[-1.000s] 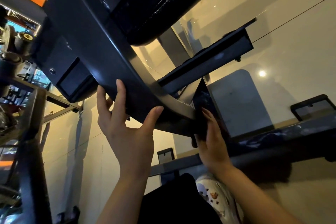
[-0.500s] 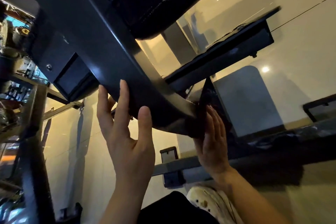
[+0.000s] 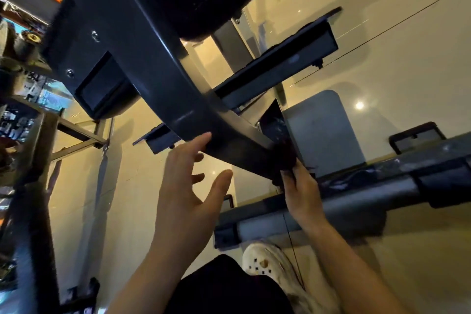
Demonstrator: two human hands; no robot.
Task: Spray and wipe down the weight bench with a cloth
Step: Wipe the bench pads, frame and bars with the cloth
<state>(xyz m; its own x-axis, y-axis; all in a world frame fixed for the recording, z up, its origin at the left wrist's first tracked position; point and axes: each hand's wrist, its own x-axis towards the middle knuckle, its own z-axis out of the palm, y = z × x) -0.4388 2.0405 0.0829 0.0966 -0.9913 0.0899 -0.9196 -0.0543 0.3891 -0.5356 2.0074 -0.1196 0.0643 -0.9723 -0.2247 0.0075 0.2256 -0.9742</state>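
The right hand (image 3: 300,186) clamps a dark crumpled cloth (image 3: 285,158) against the curved black steel bench frame (image 3: 163,79) just above, wiping its underside; the left hand (image 3: 188,194), fingers spread, fingertip touching the frame, probably steadies.

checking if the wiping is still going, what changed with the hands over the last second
The left hand has come off the curved frame beam: it was wrapped around the beam's lower edge, now its fingers are spread and only a fingertip is near the edge. The right hand stays low on the beam's end, pressing the dark cloth there. The bench itself has not moved.
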